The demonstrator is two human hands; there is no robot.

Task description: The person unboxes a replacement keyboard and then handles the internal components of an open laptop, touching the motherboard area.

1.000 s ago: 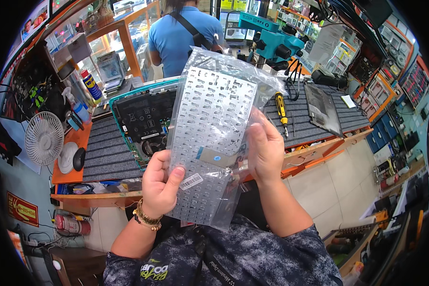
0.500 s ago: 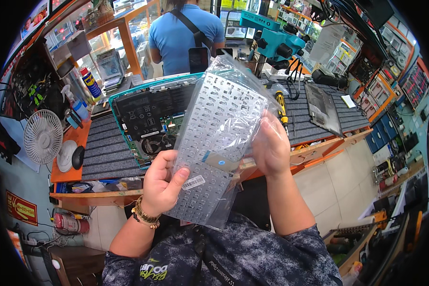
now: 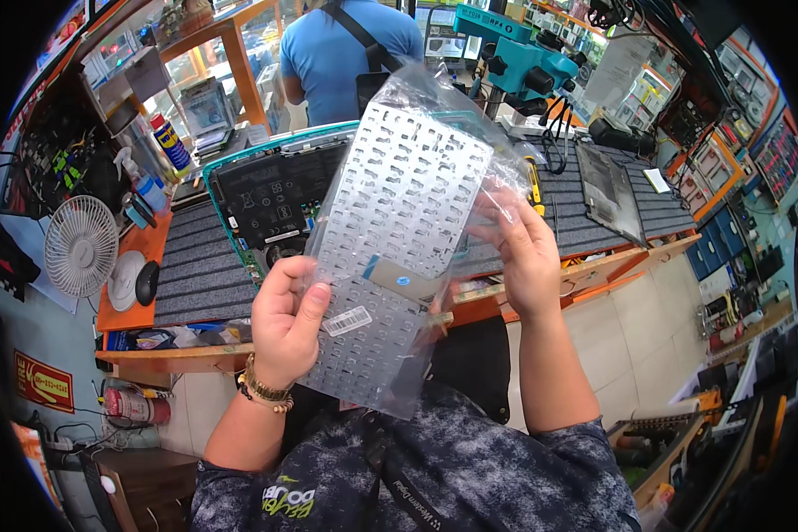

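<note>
A laptop keyboard (image 3: 397,199) is held up in a clear plastic bag (image 3: 417,87), its metal back facing me. A flat ribbon cable (image 3: 408,282) lies folded across it, with a white barcode label (image 3: 347,320) lower down. My left hand (image 3: 288,324) is closed on the lower left edge, thumb on top near the label. On the far side, my right hand (image 3: 525,253) pinches the loose plastic at the bag's right edge. Behind the keyboard, an opened laptop chassis (image 3: 262,204) with a teal rim shows its black battery; the bag hides its right part.
A ridged grey mat (image 3: 199,279) covers the bench. A laptop cover panel (image 3: 607,195) and a yellow screwdriver (image 3: 533,180) lie on the right, below a teal microscope (image 3: 528,66). At the left stand a fan (image 3: 82,246) and a spray can (image 3: 170,142). A person in blue (image 3: 350,62) is beyond the bench.
My right hand has shifted right and slightly down, drawing the bag's loose plastic outward from the keyboard. The keyboard and my left hand have moved a little left.
</note>
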